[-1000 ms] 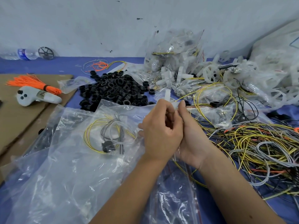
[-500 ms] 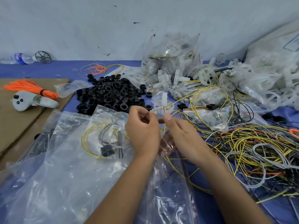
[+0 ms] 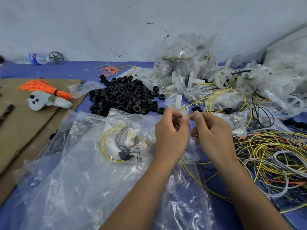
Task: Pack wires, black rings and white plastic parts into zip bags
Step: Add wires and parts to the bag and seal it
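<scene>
Where they overlapped before, left hand (image 3: 171, 130) and right hand (image 3: 212, 130) have parted.

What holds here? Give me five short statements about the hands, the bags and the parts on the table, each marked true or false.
1. Both hands pinch the top of a clear zip bag: the left hand and the right hand. True.
2. The pile of black rings lies beyond the hands. True.
3. The orange wire bundle sits inside a zip bag. False: it lies bare on the cardboard, beside a white controller.
4. The loose wire tangle lies on the person's left. False: it is on the right.
5. A packed bag left of the hands holds yellow wire and a black ring. True.
</scene>
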`<state>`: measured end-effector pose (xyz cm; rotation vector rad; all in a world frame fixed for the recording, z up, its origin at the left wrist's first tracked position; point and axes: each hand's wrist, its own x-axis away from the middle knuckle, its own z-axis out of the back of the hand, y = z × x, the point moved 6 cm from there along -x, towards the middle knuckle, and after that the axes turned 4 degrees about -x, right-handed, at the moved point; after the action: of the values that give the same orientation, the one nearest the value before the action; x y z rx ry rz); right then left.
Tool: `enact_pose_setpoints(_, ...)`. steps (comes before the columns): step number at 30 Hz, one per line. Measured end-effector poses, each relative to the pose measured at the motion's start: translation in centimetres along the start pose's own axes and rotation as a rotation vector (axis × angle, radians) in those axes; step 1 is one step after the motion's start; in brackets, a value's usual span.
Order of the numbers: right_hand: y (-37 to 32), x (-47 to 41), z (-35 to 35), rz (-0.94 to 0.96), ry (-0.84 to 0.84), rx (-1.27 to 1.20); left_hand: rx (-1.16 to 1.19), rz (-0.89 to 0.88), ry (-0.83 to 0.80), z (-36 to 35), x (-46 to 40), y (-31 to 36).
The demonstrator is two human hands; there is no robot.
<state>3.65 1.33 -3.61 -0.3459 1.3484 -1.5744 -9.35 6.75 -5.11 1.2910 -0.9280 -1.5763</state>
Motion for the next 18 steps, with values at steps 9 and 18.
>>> enact_pose_setpoints(9,0.5,-0.1,-1.0,-0.113,-0.164,-0.046,-0.075,0.247,0.099,1.1,-0.7,-2.2)
enact_pose_setpoints(18,-1.9,-6.3,-2.2,0.074,-0.080,0.449,-0.253,0.228,0.186,2.9,-1.0,-2.1)
